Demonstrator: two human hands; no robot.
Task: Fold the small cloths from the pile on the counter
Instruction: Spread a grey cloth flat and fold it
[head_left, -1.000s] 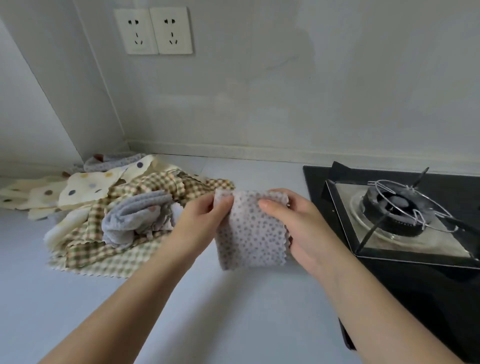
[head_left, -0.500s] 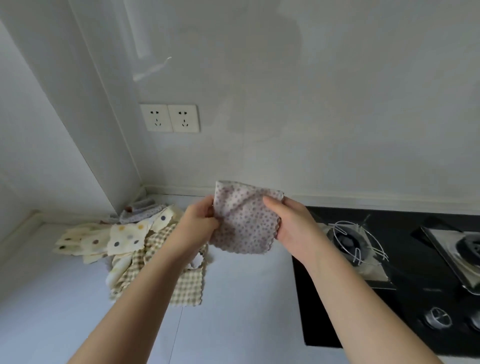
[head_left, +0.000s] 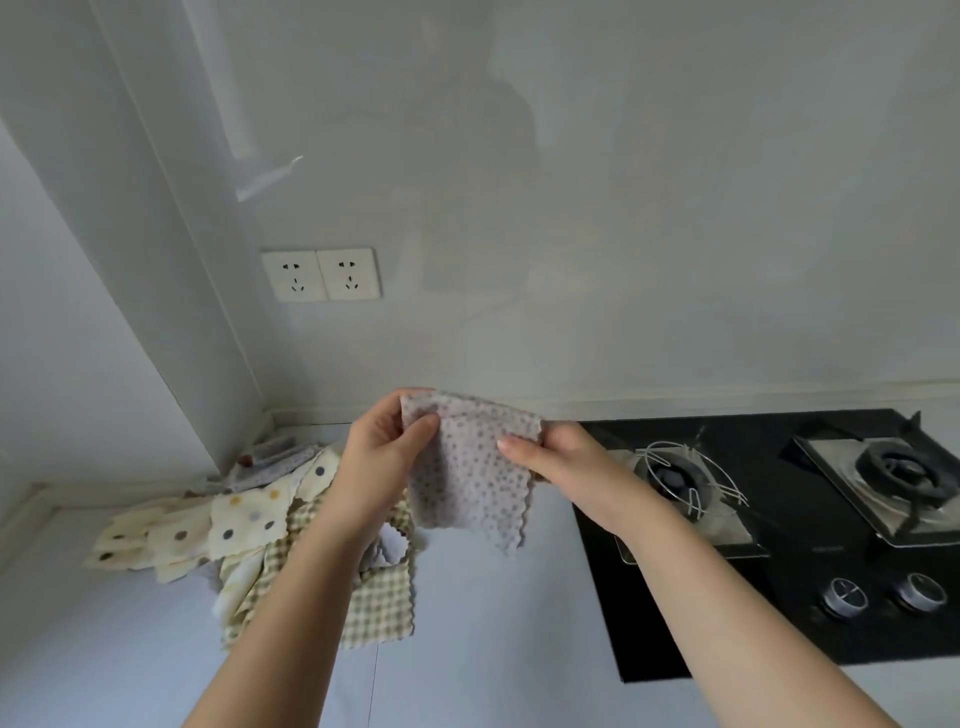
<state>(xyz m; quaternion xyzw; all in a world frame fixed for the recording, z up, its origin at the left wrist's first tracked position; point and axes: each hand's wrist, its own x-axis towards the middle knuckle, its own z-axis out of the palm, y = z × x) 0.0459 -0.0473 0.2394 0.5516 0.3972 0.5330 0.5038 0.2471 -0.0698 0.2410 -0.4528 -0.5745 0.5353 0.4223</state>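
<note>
Both hands are up in front of me, forearms bare and rising from the bottom of the view, and between them hangs one small dotted cloth. My left hand pinches its upper left corner: thumb pressed flat on the near face, fingers curled round behind. My right hand has the upper right corner, thumb laid along the near face and pointing left, the other fingers hidden behind the fabric. It's a tight, narrow hold on each side.

The cloth is pale grey-lilac with small darker dots and a scalloped edge. Its top edge runs slack between my hands, with a strip of it turned over along the top. The body drops freely, and its lowest corner points down on the right-hand side. It hangs in the air, off the counter, between the pile and the stove.

That pile sits on the counter to my left, toward the corner of the walls: cream cloths with big dots spread flat, a grey one at the back and a beige checked cloth nearest me, partly behind my left forearm. On my right is the black stove with two burners and two knobs. A double socket is on the wall above the pile.
</note>
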